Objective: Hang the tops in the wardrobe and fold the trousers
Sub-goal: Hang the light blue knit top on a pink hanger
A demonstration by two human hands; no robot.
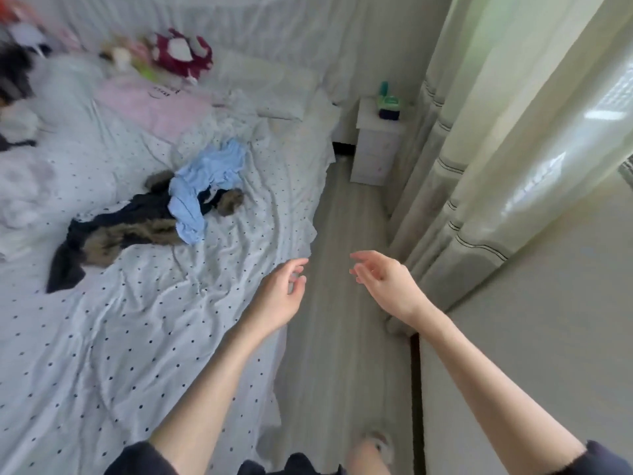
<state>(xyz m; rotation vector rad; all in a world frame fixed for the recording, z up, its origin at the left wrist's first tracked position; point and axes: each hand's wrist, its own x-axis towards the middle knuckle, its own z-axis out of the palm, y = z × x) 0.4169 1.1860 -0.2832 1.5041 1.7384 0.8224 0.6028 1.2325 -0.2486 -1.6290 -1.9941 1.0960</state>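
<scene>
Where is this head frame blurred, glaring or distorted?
Head view: the plush toys at top left are motion-blurred; daylight glares through the curtain at right; wide-angle bending curves the curtain and the bed edge; both hands are fairly sharp.

Bright daylight via curtain (pixel 496 132); top-left blurred.

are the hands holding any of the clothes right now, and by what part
Nothing is held. The left hand and right hand are both empty, fingers loosely curled, out over the bed edge and floor. The blue top lies untouched on the bed.
</scene>
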